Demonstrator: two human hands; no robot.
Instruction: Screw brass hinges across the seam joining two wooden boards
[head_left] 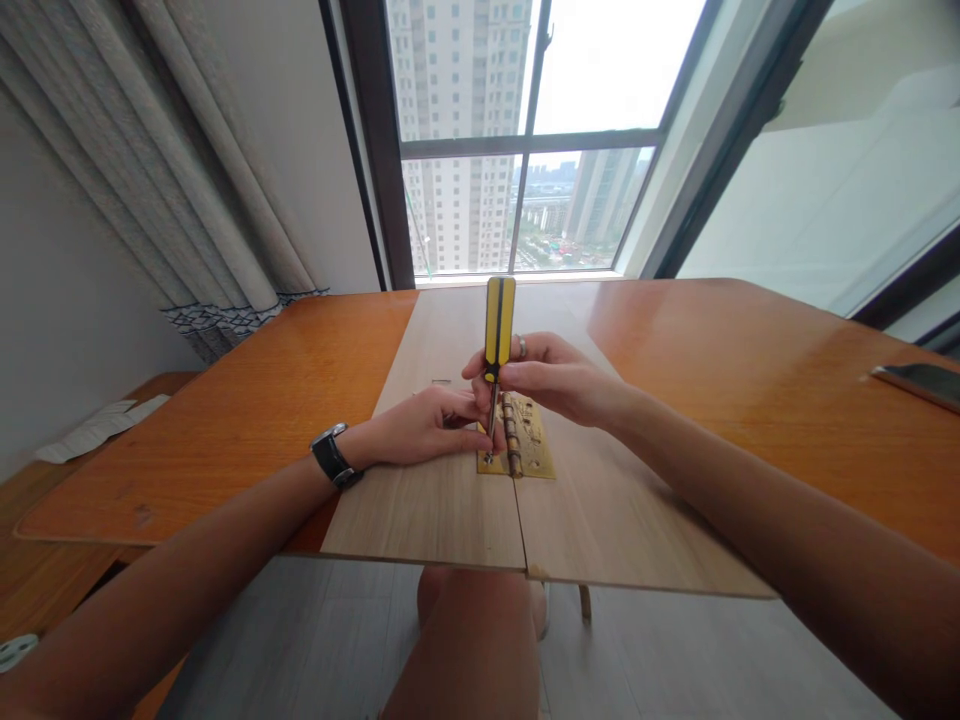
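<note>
My right hand (566,378) is closed around the lower handle of a yellow and black screwdriver (500,320). The screwdriver stands nearly upright, its metal shaft pointing down at a screw (489,458) in the near left corner of a brass hinge (536,440). My left hand (435,425) rests on the left wooden board (420,510), its thumb and fingers closed about the lower end of the shaft. These fingers cover much of the hinge's left leaf. The hinge lies open and flat across the seam, its right leaf on the right wooden board (637,520).
Both boards lie on an orange-brown wooden table (697,340). A phone-like dark object (919,385) is at the right edge, and pale papers (101,430) lie at the far left. Behind the table are a window (529,145) and a grey curtain (187,150).
</note>
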